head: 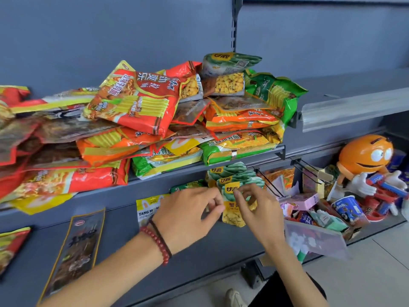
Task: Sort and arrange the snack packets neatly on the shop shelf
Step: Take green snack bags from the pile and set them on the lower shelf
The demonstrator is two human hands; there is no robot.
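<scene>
The left hand (190,210) and right hand (256,209) pinch the hanging green packet (232,214), and a hard tug could rip it or make it fall.

Yellow-and-white packet (147,210): "TANG M", rest covered; hanging green packet (230,212): yellow "甘源" logo, "蟹黄" beneath; green packet atop pile (230,62): "甘源" logo.

Your snack packets (141,100) are glossy, crinkled plastic film. The shelf (243,163) looks like matt grey painted metal. The orange figure (365,154) is shiny smooth plastic.
</scene>
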